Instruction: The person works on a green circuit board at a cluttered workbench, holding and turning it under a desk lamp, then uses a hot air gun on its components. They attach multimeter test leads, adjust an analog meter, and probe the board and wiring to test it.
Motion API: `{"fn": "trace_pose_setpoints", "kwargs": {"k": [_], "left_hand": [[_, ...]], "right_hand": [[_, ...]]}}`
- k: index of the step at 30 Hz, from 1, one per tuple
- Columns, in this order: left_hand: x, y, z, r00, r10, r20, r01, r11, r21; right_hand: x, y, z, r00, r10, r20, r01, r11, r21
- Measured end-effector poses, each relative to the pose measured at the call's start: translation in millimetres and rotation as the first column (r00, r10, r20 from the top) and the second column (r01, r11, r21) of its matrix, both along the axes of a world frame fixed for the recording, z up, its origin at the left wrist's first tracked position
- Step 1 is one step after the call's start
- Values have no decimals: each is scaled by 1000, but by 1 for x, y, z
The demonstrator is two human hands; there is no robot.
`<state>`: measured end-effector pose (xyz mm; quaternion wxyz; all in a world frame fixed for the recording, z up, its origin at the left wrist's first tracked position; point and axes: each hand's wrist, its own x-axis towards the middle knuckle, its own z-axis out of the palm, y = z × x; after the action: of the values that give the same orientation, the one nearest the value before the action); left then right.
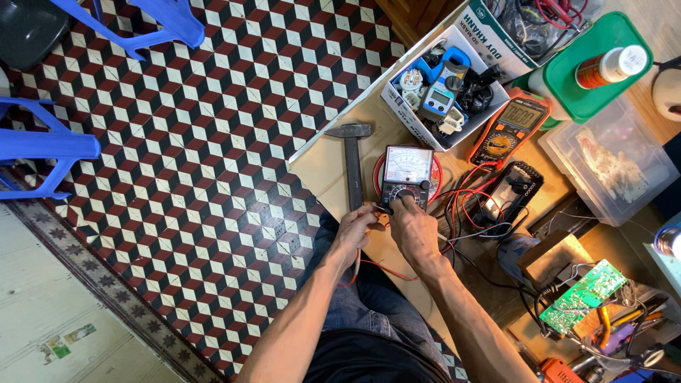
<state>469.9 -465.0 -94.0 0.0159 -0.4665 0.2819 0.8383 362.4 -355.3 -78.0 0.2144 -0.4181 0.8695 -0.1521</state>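
Note:
A black analog multimeter with a white needle dial lies on the wooden bench near its front edge. My right hand rests at the meter's lower edge, fingertips on its round selector knob. My left hand is just left of it, pinching a red probe lead at the meter's bottom left corner. The red wire trails down over my lap. Whether the lead's tip sits in a socket is hidden by my fingers.
A hammer lies left of the meter. An orange digital multimeter, a white box of parts, a green-lidded tub, a clear plastic box and a green circuit board crowd the bench. Blue plastic chairs stand on the tiled floor.

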Motion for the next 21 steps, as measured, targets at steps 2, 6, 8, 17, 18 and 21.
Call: {"fn": "trace_pose_setpoints", "kwargs": {"k": [2,6,8,17,18,21], "left_hand": [[3,1,-2,995,100,4,-100,993,67],[9,3,-7,978,206,28,-208,970,129],[12,4,-8,967,256,7,-254,956,147],[18,1,-8,935,352,-49,-334,916,222],[19,0,-7,933,353,-63,-330,913,240],[21,-3,-6,938,335,-89,-304,918,254]], "right_hand": [[-2,-2,-7,997,70,-33,-70,997,-13],[-3,-11,-14,977,199,-71,-201,979,-24],[-3,-16,-11,953,290,-82,-292,956,-14],[-28,-42,12,655,752,-66,-742,658,126],[-30,-43,12,643,765,-48,-755,643,128],[-27,-41,8,679,733,-34,-719,674,172]]}}
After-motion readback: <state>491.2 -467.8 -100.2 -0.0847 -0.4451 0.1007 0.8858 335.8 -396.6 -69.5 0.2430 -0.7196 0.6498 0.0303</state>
